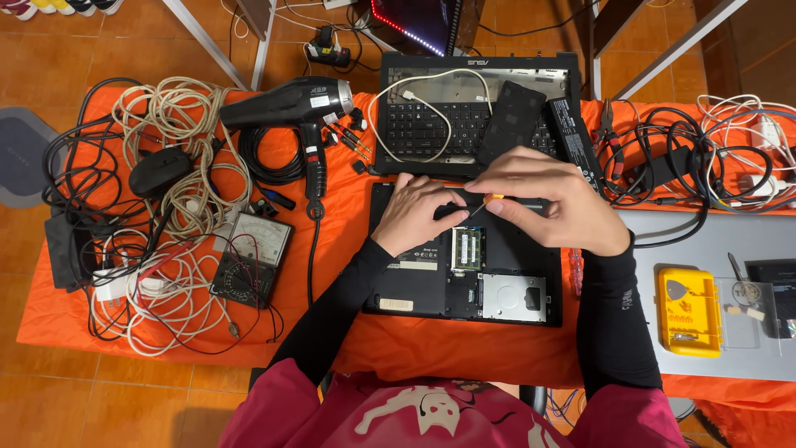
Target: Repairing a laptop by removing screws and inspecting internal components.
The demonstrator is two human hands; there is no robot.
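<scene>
Head view: right hand holds screwdriver over laptop base.

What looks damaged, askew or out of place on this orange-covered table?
The black laptop keyboard half behind the hands lies stripped, a white cable looped over its keys and a black panel askew on top. The opened black laptop base shows bare boards.

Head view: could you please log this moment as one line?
left hand: steadies laptop base | right hand: holds screwdriver | hair dryer: idle

My hands work hemmed between the keyboard panel beyond and bare orange cloth nearside; the hair dryer blocks left.
</scene>
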